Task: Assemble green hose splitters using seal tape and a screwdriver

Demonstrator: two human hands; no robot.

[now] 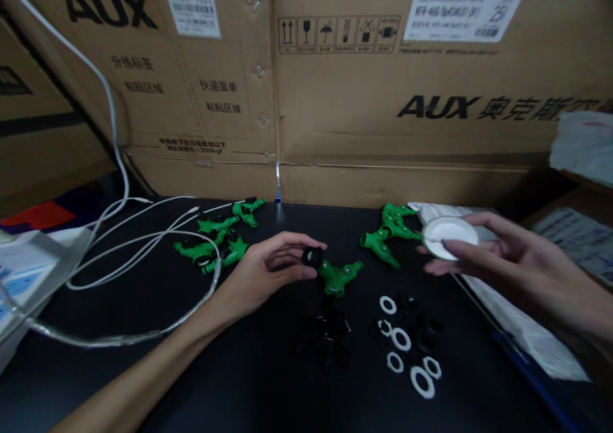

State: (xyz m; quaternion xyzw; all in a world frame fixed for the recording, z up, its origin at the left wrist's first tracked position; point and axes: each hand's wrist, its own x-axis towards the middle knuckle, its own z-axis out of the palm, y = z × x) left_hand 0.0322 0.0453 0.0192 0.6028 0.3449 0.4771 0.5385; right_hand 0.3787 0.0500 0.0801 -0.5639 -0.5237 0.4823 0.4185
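My left hand (pixel 275 264) pinches a small round black part (pixel 312 256), like a threaded cap or nut, between thumb and fingertips. Just beyond it lies a green Y-shaped hose connector (pixel 338 280); whether the two touch I cannot tell. Over on the right, my right hand (pixel 498 251) grips a shallow white round dish (pixel 453 234), thumb over its inside. A small dark bit shows by the thumb tip, too blurred to name. Below the hands are several white ring washers (pixel 401 338) among black round parts (pixel 428 337), and a pile of small black pieces (pixel 328 340).
More green connectors lie at the back left (pixel 232 248) and back right (pixel 380 244). A white cable (pixel 143 241) loops across the left side. Large cardboard boxes (pixel 335 113) wall off the back. A white plastic bag (pixel 531 337) lies under my right forearm.
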